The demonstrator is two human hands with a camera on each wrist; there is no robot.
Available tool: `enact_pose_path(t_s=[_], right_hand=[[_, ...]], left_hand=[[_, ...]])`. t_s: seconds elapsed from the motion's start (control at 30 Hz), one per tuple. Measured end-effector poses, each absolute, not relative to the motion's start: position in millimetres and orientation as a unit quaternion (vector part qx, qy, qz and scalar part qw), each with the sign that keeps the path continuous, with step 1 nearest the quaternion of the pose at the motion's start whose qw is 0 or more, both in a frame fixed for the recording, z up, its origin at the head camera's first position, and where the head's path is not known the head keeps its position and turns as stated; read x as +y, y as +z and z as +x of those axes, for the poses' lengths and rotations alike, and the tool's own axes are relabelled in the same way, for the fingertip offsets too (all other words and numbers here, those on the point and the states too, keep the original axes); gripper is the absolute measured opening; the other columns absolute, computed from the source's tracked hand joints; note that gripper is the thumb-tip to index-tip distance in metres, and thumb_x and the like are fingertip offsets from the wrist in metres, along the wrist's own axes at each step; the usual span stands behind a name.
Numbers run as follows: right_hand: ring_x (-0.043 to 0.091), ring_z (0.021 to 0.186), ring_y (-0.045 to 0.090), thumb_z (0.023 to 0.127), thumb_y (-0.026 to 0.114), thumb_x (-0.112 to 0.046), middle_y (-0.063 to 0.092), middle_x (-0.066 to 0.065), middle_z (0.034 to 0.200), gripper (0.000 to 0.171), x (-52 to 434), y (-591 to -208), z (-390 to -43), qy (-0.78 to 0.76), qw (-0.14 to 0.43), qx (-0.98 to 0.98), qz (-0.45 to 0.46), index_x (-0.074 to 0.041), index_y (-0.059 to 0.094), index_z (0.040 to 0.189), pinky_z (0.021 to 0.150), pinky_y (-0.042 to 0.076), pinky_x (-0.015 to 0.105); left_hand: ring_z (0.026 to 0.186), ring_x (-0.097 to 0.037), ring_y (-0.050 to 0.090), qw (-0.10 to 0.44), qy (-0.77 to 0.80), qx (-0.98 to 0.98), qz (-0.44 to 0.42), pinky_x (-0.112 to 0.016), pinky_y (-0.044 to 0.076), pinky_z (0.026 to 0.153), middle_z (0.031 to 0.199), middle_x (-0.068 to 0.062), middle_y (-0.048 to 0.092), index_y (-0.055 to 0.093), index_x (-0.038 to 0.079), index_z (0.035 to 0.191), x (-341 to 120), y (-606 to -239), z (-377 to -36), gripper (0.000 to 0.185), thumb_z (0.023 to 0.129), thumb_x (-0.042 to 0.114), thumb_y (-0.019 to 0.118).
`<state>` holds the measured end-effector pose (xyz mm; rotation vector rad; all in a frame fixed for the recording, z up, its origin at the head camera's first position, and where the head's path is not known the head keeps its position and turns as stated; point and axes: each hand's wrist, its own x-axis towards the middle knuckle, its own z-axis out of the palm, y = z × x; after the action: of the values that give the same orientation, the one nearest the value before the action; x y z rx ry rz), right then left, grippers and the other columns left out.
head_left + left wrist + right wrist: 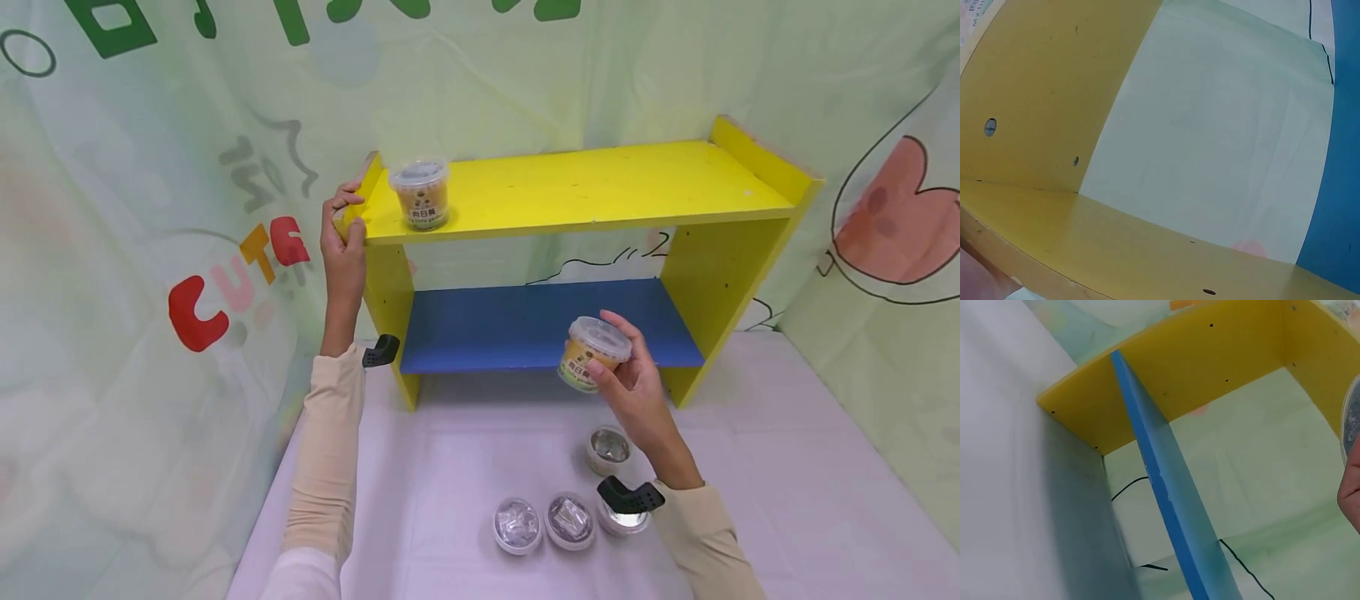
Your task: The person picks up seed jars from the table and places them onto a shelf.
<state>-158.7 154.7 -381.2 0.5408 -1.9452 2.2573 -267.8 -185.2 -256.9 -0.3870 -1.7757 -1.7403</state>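
Observation:
My right hand [637,383] holds a small lidded plastic tub [577,367] in front of the blue middle shelf. The tub has a clear lid and an orange label with dark characters, and it tilts a little. In the right wrist view, only part of this hand [1352,484] shows at the right edge. My left hand [345,237] grips the upper left corner of the yellow shelf unit [585,187], thumb at the front and fingers over the side panel. Beside it, a similar tub [422,200] stands upright on the top board's left end.
Several more lidded tubs, including one at the front left [517,527], sit on the pale tablecloth [442,467] before the unit. The blue shelf [487,329] spans its two yellow sides. A printed curtain [487,100] hangs behind and on both sides.

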Motion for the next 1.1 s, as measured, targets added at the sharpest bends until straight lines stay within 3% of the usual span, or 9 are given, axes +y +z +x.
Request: enact_pose_path(t_s=[0.3, 0.57, 0.7, 0.9, 1.1], right_hand=[[0.008, 0.117, 0.058, 0.088, 0.059, 0.009, 0.05, -0.002, 0.132, 0.076, 152, -366, -165, 0.738, 0.091, -0.645, 0.176, -0.017, 0.024, 0.151, 0.095, 0.05, 0.018], [0.014, 0.123, 0.048, 0.085, 0.06, 0.013, 0.047, -0.001, 0.134, 0.078, 152, -342, -174, 0.74, 0.124, -0.634, 0.188, -0.015, 0.027, 0.15, 0.095, 0.049, 0.017], [0.015, 0.124, 0.049, 0.087, 0.061, 0.01, 0.048, 0.0, 0.134, 0.07, 150, -329, -179, 0.736, 0.139, -0.634, 0.194, -0.012, 0.032, 0.146, 0.097, 0.048, 0.016], [0.019, 0.123, 0.052, 0.086, 0.061, 0.01, 0.051, 0.004, 0.132, 0.063, 145, -305, -188, 0.744, 0.162, -0.61, 0.219, -0.01, 0.039, 0.142, 0.099, 0.048, 0.019], [0.022, 0.121, 0.053, 0.084, 0.062, 0.012, 0.05, 0.008, 0.131, 0.063, 142, -282, -198, 0.741, 0.191, -0.59, 0.257, -0.006, 0.041, 0.141, 0.096, 0.05, 0.021]], left_hand=[[0.136, -0.022, 0.042, 0.308, -0.658, -0.671, -0.149, -0.016, 0.052, 0.089, 0.146, -0.007, 0.044, 0.05, 0.009, 0.114, -191, -268, -284, 0.025, 0.093, 0.001, 0.04], [0.135, -0.018, 0.043, 0.317, -0.656, -0.668, -0.154, -0.017, 0.052, 0.089, 0.143, 0.002, 0.047, 0.051, 0.015, 0.112, -194, -274, -293, 0.025, 0.093, 0.003, 0.04], [0.135, -0.018, 0.043, 0.314, -0.655, -0.671, -0.149, -0.016, 0.052, 0.088, 0.144, 0.0, 0.046, 0.051, 0.013, 0.112, -193, -270, -288, 0.025, 0.093, 0.003, 0.04], [0.137, -0.029, 0.04, 0.312, -0.655, -0.672, -0.15, -0.017, 0.052, 0.09, 0.146, -0.015, 0.042, 0.049, 0.001, 0.114, -185, -256, -267, 0.024, 0.092, -0.001, 0.038], [0.138, -0.026, 0.039, 0.311, -0.654, -0.673, -0.152, -0.017, 0.051, 0.092, 0.146, -0.014, 0.043, 0.05, 0.005, 0.112, -185, -257, -268, 0.024, 0.092, -0.001, 0.038]])
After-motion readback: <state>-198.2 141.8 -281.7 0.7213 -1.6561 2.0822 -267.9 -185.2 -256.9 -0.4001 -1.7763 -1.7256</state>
